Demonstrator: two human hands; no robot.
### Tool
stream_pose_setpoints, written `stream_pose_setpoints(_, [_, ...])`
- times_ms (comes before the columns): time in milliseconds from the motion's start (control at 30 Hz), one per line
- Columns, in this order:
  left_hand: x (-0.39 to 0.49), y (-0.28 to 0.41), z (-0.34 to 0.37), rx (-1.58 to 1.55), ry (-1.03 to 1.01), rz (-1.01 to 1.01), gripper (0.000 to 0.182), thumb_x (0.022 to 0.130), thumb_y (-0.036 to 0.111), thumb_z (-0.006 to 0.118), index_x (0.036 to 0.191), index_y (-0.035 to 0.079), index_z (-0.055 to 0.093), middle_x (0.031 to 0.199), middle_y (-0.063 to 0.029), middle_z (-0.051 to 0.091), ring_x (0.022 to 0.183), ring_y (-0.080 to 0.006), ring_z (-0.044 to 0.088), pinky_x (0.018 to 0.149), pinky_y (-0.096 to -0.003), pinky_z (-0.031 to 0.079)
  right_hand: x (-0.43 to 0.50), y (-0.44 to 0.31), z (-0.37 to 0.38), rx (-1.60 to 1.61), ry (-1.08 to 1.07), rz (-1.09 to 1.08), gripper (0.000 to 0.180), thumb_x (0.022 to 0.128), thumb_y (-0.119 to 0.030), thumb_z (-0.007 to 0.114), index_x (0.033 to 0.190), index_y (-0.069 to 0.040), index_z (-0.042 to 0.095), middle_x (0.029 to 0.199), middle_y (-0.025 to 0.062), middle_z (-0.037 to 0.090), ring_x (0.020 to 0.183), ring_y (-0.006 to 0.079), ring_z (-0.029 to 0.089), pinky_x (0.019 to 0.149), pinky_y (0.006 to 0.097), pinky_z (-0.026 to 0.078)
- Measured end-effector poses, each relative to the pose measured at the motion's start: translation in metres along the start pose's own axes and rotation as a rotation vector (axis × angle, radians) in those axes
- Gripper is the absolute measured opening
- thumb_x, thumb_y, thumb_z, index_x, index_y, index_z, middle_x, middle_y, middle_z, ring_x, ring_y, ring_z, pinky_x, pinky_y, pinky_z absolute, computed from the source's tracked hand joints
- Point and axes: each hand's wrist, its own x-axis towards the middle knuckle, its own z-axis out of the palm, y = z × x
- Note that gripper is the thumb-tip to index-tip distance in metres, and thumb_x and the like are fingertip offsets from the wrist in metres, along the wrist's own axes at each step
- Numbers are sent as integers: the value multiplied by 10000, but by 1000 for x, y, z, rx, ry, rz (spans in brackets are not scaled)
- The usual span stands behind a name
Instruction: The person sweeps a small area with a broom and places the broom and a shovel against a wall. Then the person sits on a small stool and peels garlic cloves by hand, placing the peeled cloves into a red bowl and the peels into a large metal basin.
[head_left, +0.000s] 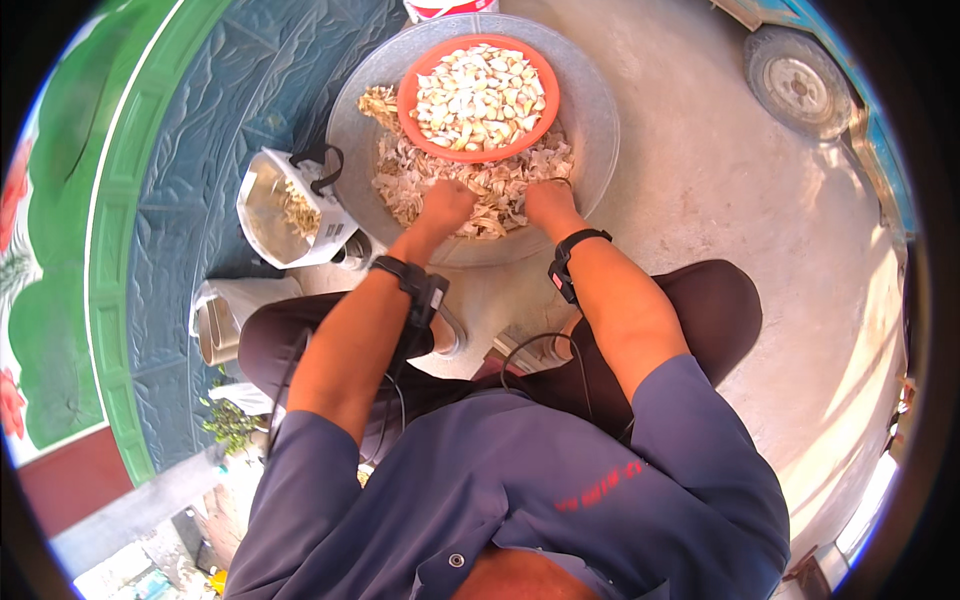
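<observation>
Both my hands are over the near part of a wide round metal basin (600, 127), above a layer of loose garlic skins (495, 176). My left hand (450, 204) has its fingers curled downward; my right hand (551, 202) is curled too, a short way to the right. Whether either holds anything cannot be seen, as the fingertips are hidden. Beyond the hands, an orange plastic bowl (553, 97) full of garlic cloves (480, 97) rests in the basin's far part. A bunch of dry garlic stalks (381, 106) lies left of the bowl.
An open white bag (259, 225) with dry scraps and a black handle stands left of the basin. A red and white bucket (450, 6) is behind it. A wheel (799, 86) of a blue vehicle stands at the upper right. A plastic bag (217, 322) lies by my left knee.
</observation>
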Motion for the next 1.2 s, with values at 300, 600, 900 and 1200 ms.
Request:
stream_pose_setpoints(300, [66,-23,65,739,215,299,560,871,140,547,1397,-10,430,1375,-240,524,1260,-428,521,1012,-539,436,15,6,-3,-159,-180,41,195,888,-170,645,1031,-178,778,1068,12,756,993,229,711,824,446,432])
stream_pose_setpoints(600, [94,-39,57,908,262,410,674,812,185,641,1435,36,430,1446,-196,495,1348,-354,459,1096,-552,329,13,26,-50,-115,-348,229,271,839,-222,725,1103,-172,763,1115,-15,748,1009,218,709,719,437,485])
stream_pose_setpoints(900, [43,-46,51,929,255,310,646,777,163,677,1395,123,495,1196,-99,625,1179,-278,530,951,-479,386,-11,7,-72,-204,-331,179,262,843,-227,734,1096,-170,767,1125,-5,747,1032,220,709,778,415,486])
stream_pose_setpoints(1200, [-11,-49,61,853,325,245,659,821,464,661,1345,88,527,1172,-103,624,1174,-276,530,942,-478,392,-26,5,-97,-322,-344,233,274,856,-188,701,1123,-174,762,1165,-17,741,1034,214,707,753,445,456])
